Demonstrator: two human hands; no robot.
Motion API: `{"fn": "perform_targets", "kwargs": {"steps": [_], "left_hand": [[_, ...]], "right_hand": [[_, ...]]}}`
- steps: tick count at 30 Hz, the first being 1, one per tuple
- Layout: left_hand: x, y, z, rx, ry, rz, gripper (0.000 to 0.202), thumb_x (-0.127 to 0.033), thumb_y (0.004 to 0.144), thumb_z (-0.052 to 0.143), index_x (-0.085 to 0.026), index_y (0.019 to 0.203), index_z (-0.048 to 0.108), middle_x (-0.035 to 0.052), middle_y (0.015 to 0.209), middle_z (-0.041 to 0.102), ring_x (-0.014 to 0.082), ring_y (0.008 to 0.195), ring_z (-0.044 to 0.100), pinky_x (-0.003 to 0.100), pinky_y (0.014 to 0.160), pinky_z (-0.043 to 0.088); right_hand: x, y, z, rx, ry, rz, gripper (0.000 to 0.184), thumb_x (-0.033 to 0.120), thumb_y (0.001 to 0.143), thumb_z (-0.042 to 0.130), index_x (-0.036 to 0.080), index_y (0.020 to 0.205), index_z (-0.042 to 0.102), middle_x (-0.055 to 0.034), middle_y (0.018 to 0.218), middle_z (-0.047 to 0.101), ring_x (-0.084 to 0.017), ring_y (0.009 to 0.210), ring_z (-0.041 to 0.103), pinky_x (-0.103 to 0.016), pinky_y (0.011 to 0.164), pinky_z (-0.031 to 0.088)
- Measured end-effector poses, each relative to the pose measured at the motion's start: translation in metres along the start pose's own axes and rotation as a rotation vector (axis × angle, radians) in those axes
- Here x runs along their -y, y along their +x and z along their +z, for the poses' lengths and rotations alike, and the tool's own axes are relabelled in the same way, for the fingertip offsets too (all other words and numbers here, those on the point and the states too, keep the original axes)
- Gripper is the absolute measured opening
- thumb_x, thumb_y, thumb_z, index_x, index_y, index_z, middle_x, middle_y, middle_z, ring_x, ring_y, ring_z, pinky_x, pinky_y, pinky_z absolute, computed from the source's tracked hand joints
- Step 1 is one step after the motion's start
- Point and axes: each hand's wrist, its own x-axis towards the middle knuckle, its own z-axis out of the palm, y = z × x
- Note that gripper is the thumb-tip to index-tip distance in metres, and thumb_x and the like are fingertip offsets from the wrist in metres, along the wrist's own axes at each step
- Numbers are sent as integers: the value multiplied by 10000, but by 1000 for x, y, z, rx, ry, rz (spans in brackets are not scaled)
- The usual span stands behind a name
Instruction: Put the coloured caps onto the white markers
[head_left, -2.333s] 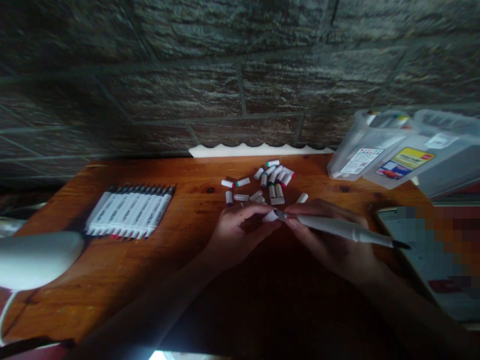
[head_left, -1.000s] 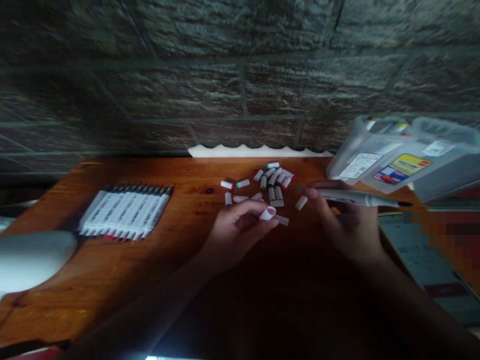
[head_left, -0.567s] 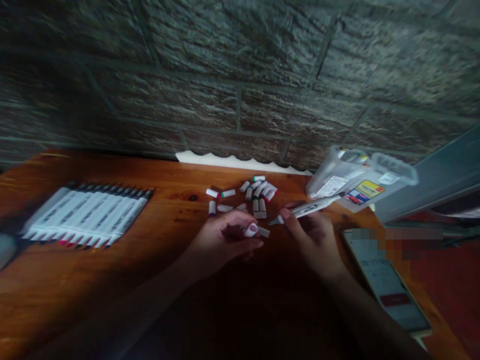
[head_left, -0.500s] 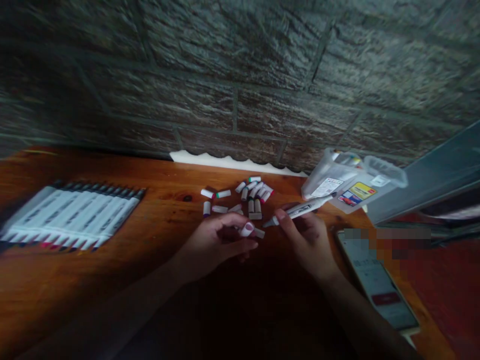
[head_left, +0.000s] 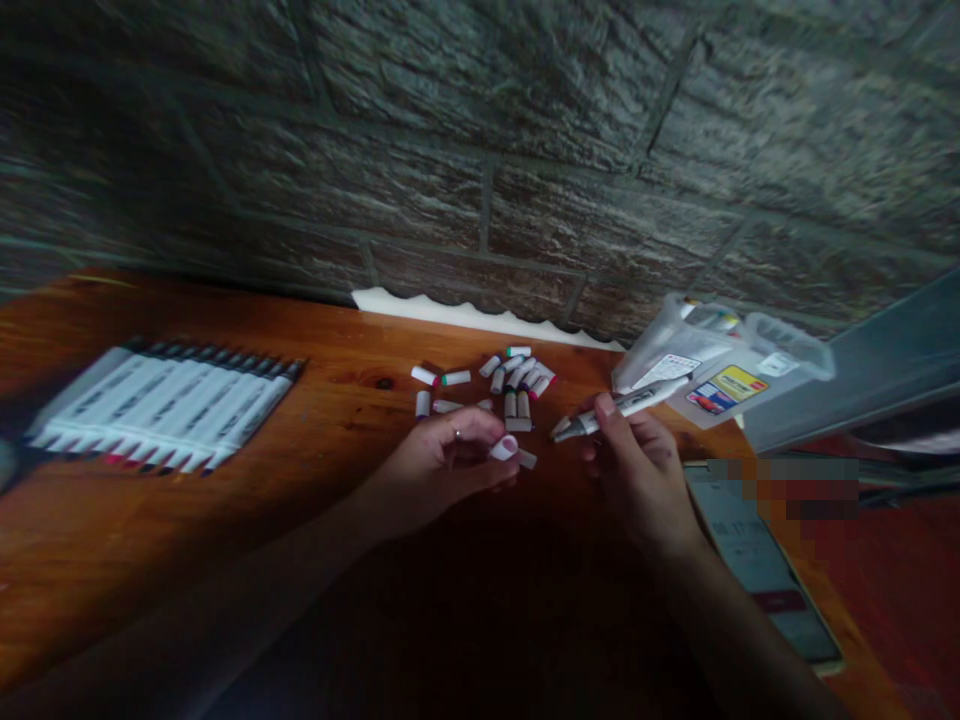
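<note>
My left hand (head_left: 442, 465) is curled around a white marker cap (head_left: 504, 449) with a pink end, which shows between the fingertips. A second white cap (head_left: 528, 459) sits just past those fingers; I cannot tell whether it is held or lying on the table. My right hand (head_left: 637, 480) grips a white double-ended marker (head_left: 622, 406), its narrow tip pointing left towards the left hand and apart from it. Just beyond both hands lies a loose heap of several white marker caps (head_left: 516, 382) with coloured ends.
Left on the wooden table (head_left: 337, 370) lies a row of several white markers (head_left: 165, 410). A clear plastic marker box (head_left: 716, 372) stands at the back right. A phone (head_left: 757, 560) with a blurred screen lies at the right, below a textured brick-pattern wall (head_left: 480, 170).
The right hand has come left and tilted the marker, its tip now pointing at the left hand. The view has swung, so the table appears tilted. The left hand keeps its cap.
</note>
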Motion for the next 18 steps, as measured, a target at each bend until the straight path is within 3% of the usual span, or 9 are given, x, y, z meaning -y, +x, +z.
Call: {"fn": "perform_targets", "kwargs": {"steps": [4,7,9,11,13,16,18], "left_hand": [[2,-1,1,-13,38,39,291,-259,774,817,-117,907,601,12,863,706,76,749,683,158,692,565],[2,-3,1,-37,118,105,330,-232,735,845,-128,1002,681,22,948,717,72,814,687,146,747,573],[2,-4,2,-31,153,97,337,-236,746,835,-130,1038,707,16,883,714,62,711,664,135,652,555],[2,-4,3,-21,158,69,284,-250,765,816,-111,988,709,-7,722,673,54,558,599,134,517,495],[3,-4,4,-26,173,80,241,-251,773,808,-98,927,704,-23,625,627,55,497,560,139,470,455],[3,-5,3,-64,262,165,220,-241,762,822,-99,895,719,-16,650,632,49,534,561,135,494,441],[3,-6,3,-78,342,228,213,-248,754,835,-106,882,739,-9,692,645,41,577,553,128,518,431]], "right_hand": [[4,-2,3,-10,48,26,437,566,782,752,155,841,614,25,611,550,-47,517,485,-140,447,385],[6,-4,4,31,59,3,389,523,803,752,167,898,626,30,628,564,-50,526,511,-141,458,420],[8,-6,3,51,44,-18,353,486,813,755,166,913,646,26,644,582,-49,536,535,-141,473,449],[10,-8,2,57,25,-39,312,445,815,765,166,912,665,13,699,623,-51,566,575,-140,492,479],[11,-10,2,77,-1,-68,268,393,811,779,185,950,682,8,761,667,-57,597,617,-139,514,508],[11,-16,2,128,-130,-160,230,310,824,772,227,1027,702,13,822,713,-61,629,665,-142,572,555],[11,-20,4,138,-283,-297,175,260,844,749,237,1014,720,8,903,737,-64,724,703,-139,665,586]]}}
